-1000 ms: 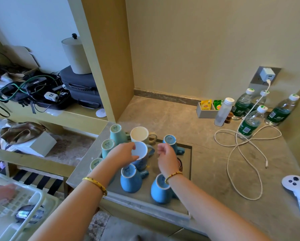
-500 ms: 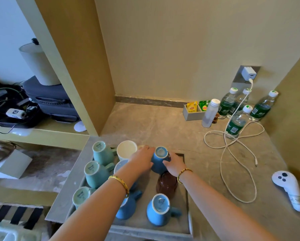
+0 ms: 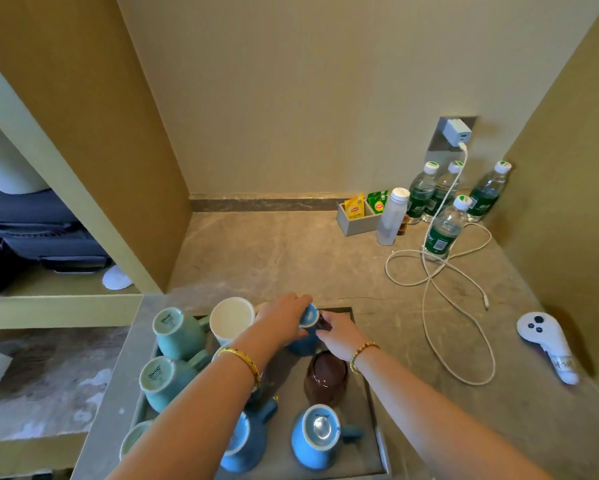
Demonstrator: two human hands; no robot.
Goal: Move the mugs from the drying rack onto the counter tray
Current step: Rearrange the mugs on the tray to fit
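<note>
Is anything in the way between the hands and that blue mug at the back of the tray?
No. Both the left hand and right hand are already on the blue mug, which sits over the tray.

"Lipton" reads on the yellow tea packet (image 3: pixel 355 206) and the green tea packet (image 3: pixel 379 202); other labels are illegible.

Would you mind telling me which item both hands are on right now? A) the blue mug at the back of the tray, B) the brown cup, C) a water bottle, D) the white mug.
A: the left hand and the right hand both close around the blue mug at the far end of the tray.
</note>
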